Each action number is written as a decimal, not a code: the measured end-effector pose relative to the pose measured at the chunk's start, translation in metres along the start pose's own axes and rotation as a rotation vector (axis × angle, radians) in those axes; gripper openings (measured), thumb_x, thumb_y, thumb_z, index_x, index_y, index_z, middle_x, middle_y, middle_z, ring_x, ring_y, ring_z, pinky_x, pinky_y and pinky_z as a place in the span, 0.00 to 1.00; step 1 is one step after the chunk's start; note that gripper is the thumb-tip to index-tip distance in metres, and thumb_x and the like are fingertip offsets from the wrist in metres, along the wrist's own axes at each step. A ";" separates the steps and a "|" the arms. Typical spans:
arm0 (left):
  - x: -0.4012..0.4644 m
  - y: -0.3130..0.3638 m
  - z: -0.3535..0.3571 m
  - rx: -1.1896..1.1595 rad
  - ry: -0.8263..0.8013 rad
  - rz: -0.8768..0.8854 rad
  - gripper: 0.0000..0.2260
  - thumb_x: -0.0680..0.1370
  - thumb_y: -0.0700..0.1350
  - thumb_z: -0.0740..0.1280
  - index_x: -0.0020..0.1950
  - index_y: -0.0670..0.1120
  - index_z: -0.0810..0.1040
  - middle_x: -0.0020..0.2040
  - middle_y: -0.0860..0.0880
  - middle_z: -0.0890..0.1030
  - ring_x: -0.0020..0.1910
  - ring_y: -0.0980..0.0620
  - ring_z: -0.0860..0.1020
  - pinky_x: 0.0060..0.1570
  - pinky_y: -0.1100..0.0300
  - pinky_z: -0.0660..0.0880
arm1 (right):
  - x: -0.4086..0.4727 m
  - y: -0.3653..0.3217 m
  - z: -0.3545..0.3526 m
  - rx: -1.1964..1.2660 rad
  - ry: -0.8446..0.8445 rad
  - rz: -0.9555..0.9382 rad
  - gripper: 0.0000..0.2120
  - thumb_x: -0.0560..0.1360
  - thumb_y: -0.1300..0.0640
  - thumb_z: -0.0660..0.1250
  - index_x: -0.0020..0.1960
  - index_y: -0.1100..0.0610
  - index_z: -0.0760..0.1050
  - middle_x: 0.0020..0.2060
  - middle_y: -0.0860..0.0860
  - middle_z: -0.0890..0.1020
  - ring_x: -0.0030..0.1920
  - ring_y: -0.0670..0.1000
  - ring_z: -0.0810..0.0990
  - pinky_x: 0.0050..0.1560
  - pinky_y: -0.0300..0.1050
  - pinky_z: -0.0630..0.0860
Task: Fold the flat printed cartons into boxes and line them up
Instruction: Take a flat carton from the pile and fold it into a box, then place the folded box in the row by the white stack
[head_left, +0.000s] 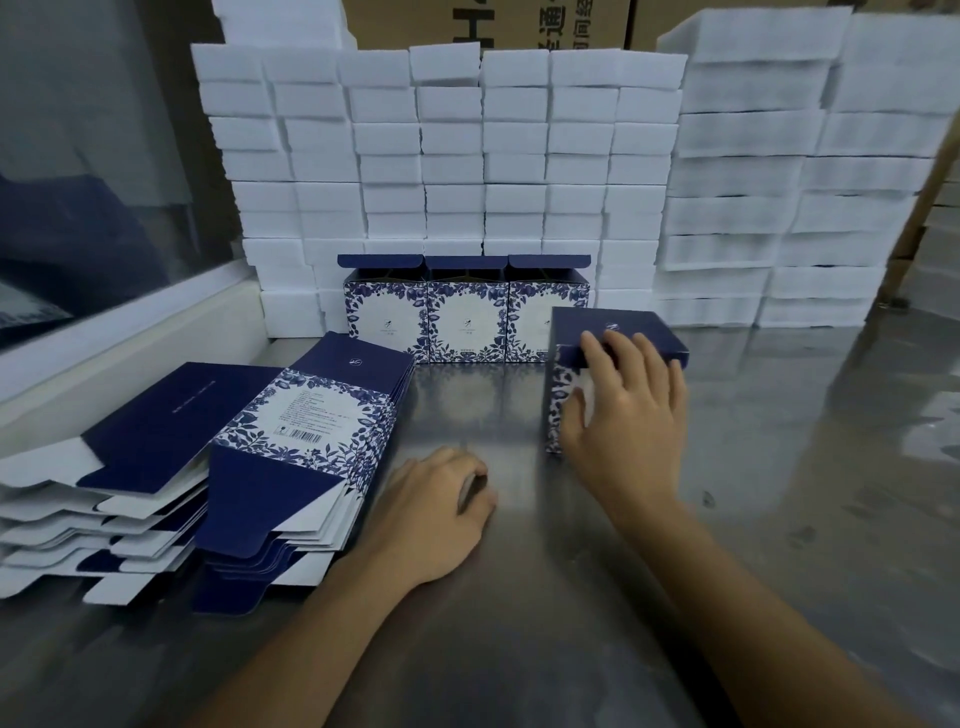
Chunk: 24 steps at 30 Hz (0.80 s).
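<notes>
1. Steel tabletop (779, 467), scuffed and reflective, fills the lower and right parts of the frame; behind it, across the upper half, white foam blocks (447, 156) are stacked in tall columns, with brown shipping cartons (488, 23) showing above them at the top edge.
2. At upper centre, three folded boxes (467, 317) stand side by side against the foam, touching one another, their dark blue top flaps raised and their blue floral fronts facing the camera.
3. Right of centre, a fourth box (582, 358) stands just beside the row's right end and nearer the camera, its dark blue top flap lying over the opening.
4. The right hand (628, 410) grasps this box from above: the fingers (623, 348) spread over the blue flap and the thumb lies against the floral side.
5. The left hand (436, 514) rests on the steel at lower centre, its fingers curled under loosely and holding nothing, just beside the flat cartons.
6. At lower left lie two piles of flat cartons: a nearer stack (301, 447) with the barcode panel on top, and a fanned stack (130, 467) towards the left edge, blue side up.
7. A pale ledge (130, 332) and a glass pane (78, 156) occupy the upper left.
</notes>
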<state>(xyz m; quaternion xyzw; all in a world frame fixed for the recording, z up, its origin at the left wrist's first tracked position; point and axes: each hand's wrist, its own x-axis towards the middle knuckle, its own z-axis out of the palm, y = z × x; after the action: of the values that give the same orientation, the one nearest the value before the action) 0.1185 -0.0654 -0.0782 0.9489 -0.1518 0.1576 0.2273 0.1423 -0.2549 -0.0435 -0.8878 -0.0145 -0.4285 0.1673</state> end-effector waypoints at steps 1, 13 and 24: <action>0.001 0.000 0.000 0.001 0.002 0.002 0.12 0.79 0.54 0.63 0.59 0.53 0.77 0.58 0.56 0.78 0.56 0.51 0.75 0.62 0.53 0.69 | 0.003 0.007 0.002 -0.016 -0.004 0.037 0.28 0.76 0.56 0.66 0.75 0.55 0.69 0.74 0.55 0.71 0.77 0.58 0.62 0.77 0.61 0.54; 0.010 -0.002 0.007 0.038 0.035 0.006 0.08 0.79 0.56 0.61 0.55 0.56 0.74 0.53 0.60 0.75 0.54 0.57 0.73 0.65 0.54 0.65 | 0.058 0.061 0.040 -0.098 -0.117 0.134 0.32 0.79 0.58 0.62 0.80 0.57 0.57 0.80 0.58 0.57 0.81 0.60 0.47 0.79 0.57 0.50; 0.010 -0.002 0.008 0.058 0.045 0.002 0.08 0.79 0.58 0.59 0.53 0.57 0.71 0.54 0.63 0.73 0.54 0.61 0.70 0.64 0.57 0.63 | 0.122 0.078 0.087 -0.001 -0.337 0.172 0.35 0.78 0.59 0.63 0.81 0.56 0.52 0.82 0.55 0.46 0.81 0.59 0.41 0.73 0.61 0.62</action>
<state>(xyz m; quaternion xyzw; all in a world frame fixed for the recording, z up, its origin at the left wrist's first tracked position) 0.1304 -0.0694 -0.0816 0.9512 -0.1428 0.1837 0.2029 0.2986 -0.3158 -0.0230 -0.9451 0.0338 -0.2580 0.1979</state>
